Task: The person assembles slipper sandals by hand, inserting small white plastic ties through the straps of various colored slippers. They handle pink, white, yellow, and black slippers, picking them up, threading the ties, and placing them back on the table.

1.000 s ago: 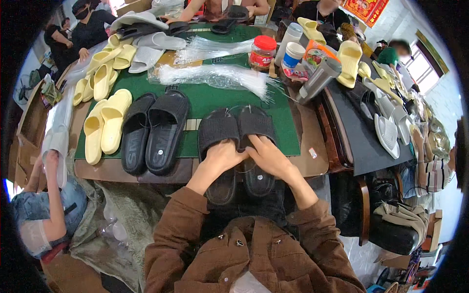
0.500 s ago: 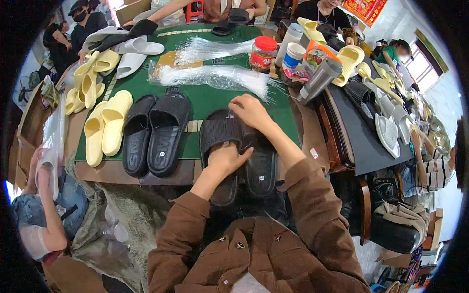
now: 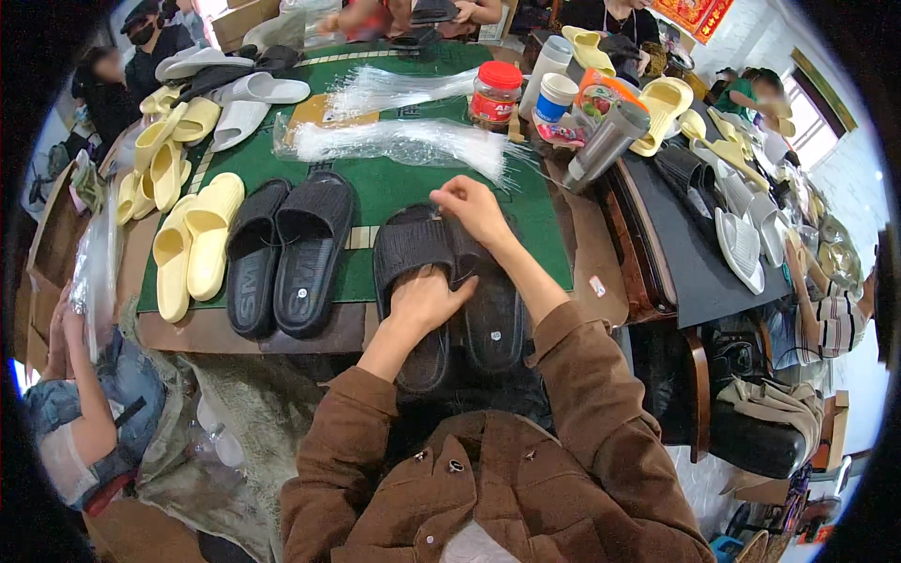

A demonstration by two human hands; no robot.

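A pair of black slide slippers lies side by side at the table's near edge, heels toward me. My left hand (image 3: pixel 427 298) reaches under the strap of the left slipper (image 3: pixel 411 251), its fingers hidden inside and its thumb pointing at the right slipper (image 3: pixel 495 324). Above the straps, my right hand (image 3: pixel 472 208) is closed in a pinch. Whatever thin thing it may hold is too small to make out. To the left rests another black pair (image 3: pixel 310 258), and beside it a pale yellow pair (image 3: pixel 208 239).
Two bundles of clear plastic ties (image 3: pixel 404 150) lie on the green mat (image 3: pixel 366 202). A red-lidded jar (image 3: pixel 496 94), a paper cup (image 3: pixel 556 97) and a grey bottle (image 3: pixel 605 145) stand right of them. More slippers (image 3: pixel 249 108) are piled far left. Other people sit around.
My right hand's fingertips have drawn together and lifted slightly. My left hand stays in the strap. The view has shifted a little, and a person's arms across the table have moved.
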